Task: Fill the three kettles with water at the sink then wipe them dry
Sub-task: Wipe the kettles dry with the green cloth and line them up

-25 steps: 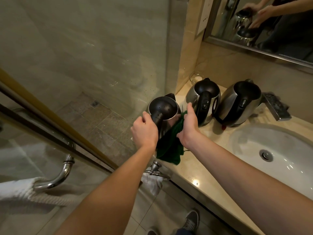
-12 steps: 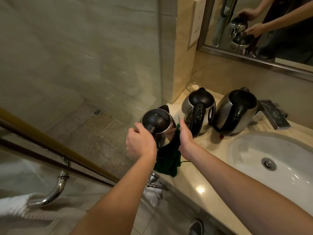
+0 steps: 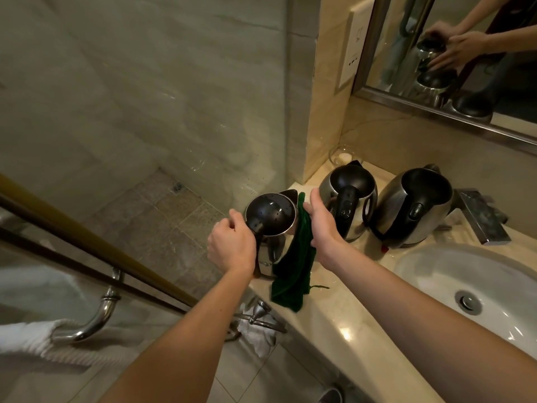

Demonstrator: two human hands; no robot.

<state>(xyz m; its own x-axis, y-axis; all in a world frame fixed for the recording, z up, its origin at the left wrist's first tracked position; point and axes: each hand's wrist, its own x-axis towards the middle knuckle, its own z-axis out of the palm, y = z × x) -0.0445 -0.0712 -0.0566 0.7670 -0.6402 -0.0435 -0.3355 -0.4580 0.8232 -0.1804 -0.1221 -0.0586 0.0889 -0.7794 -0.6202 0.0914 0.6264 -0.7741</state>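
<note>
1 head view looks steeply down, close over the counter [image 3: 343, 324].

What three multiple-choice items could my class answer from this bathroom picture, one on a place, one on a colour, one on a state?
1. Where does the kettle being wiped stand?
A. in the sink
B. at the counter's end by the shower glass
C. on the floor

2. What colour is the cloth?
A. white
B. green
C. red

3. What is the left hand doing?
A. gripping the kettle's handle
B. turning the tap
C. hanging free

Answers:
1 B: the nearest kettle is on the counter far from the sink, next to the glass.
2 B: the cloth pressed to it by the right hand is dark green.
3 A: the left hand is closed around that kettle's black handle.
</note>
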